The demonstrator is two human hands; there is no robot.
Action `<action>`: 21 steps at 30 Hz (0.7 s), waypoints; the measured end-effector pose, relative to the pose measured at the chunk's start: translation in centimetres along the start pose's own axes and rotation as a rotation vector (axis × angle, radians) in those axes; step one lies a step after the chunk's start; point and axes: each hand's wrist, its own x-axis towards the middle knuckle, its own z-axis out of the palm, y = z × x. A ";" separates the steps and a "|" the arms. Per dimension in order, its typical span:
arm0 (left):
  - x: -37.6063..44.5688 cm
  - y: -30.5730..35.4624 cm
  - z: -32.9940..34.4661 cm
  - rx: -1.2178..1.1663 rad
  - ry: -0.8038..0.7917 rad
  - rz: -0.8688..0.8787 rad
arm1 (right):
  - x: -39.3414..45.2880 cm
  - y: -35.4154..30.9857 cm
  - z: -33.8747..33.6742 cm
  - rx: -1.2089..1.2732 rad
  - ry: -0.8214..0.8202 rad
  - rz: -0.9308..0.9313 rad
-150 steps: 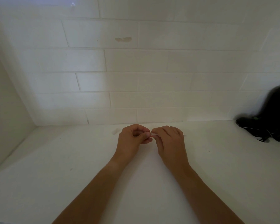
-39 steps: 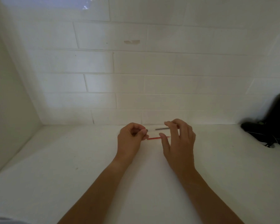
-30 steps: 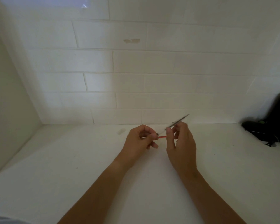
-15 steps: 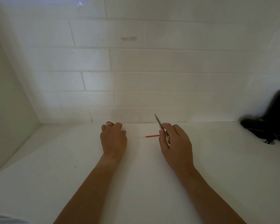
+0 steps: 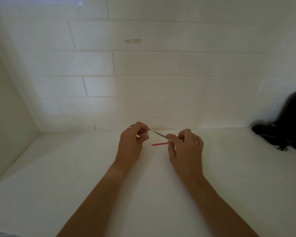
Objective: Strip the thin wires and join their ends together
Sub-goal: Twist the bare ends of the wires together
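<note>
Head view. White counter set against a white tiled wall; a side wall closes the left. Dim light, soft shadows.

Left hand: raised just off the counter near the back edge, fingers curled in, thumb and forefinger pressed on a small pale scrap. The scrap is blurred; cannot tell what it is. A ring shows on one finger.

Right hand: also near the back edge, to the right of the left hand and apart from it. Thumb and forefinger pinch one end of a thin dark wire. The wire slants up and to the left, its free tip pointing toward the left hand's fingertips and stopping just short of them. The other fingers are loosely bent.

Red wire: a short straight piece lying flat on the counter between the two hands, below the dark wire. Its right end reaches the right thumb; cannot tell whether it touches.

Both forearms are bare and run in from the lower edge.

Far right, against the wall: a black object with thin cords, blurred, well apart from the hands. A small tan mark sits on one tile above
</note>
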 end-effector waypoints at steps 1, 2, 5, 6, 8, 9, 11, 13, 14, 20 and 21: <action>0.0 0.0 0.0 -0.011 0.004 -0.002 | 0.0 0.0 0.1 -0.019 0.001 -0.004; 0.0 0.0 0.1 -0.013 0.006 -0.001 | 0.0 0.0 0.1 -0.032 0.002 -0.007; 0.1 -0.1 0.1 0.027 0.000 0.027 | 0.0 0.0 0.2 -0.030 0.003 -0.008; 0.1 -0.2 0.2 0.039 -0.004 0.038 | -0.1 0.0 0.2 -0.027 0.004 -0.012; 0.1 -0.3 0.2 0.065 -0.007 0.053 | 0.0 -0.1 0.2 -0.026 0.012 -0.022; 0.1 -0.3 0.2 0.077 -0.007 0.058 | 0.0 -0.1 0.2 -0.026 0.017 -0.024; 0.0 -0.4 0.2 0.099 0.003 0.068 | 0.0 -0.2 0.1 -0.026 0.027 -0.025; 0.1 -0.5 0.3 0.110 0.008 0.084 | 0.0 -0.1 0.1 -0.031 0.033 -0.030; 0.1 -0.4 0.3 0.112 0.003 0.096 | 0.0 -0.1 0.1 -0.032 0.033 -0.033; 0.0 -0.4 0.2 0.101 -0.028 0.146 | 0.1 0.0 0.3 -0.008 0.011 -0.070; 0.0 -0.4 0.1 0.091 -0.036 0.143 | 0.1 0.0 0.4 -0.007 0.009 -0.069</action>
